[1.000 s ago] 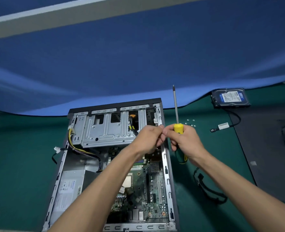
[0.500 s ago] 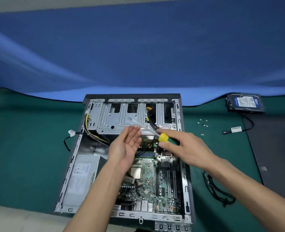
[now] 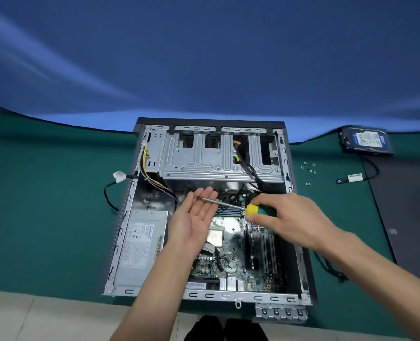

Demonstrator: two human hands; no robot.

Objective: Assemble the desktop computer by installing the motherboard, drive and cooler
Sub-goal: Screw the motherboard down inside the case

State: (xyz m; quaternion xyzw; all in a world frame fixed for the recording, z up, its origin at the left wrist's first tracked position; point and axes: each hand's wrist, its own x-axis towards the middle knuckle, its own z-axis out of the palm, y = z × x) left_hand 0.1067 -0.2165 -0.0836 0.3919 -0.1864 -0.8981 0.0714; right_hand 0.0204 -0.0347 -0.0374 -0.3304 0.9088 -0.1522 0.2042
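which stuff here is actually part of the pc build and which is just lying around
In the job:
- screwdriver, gripped by the right hand, tip over the open left hand
- computer case with motherboard
- hard drive
- loose screws

Lying about:
- black mat
- blue backdrop

I see a green mat, blue backdrop at 12 o'clock, dark pad at 3 o'clock.
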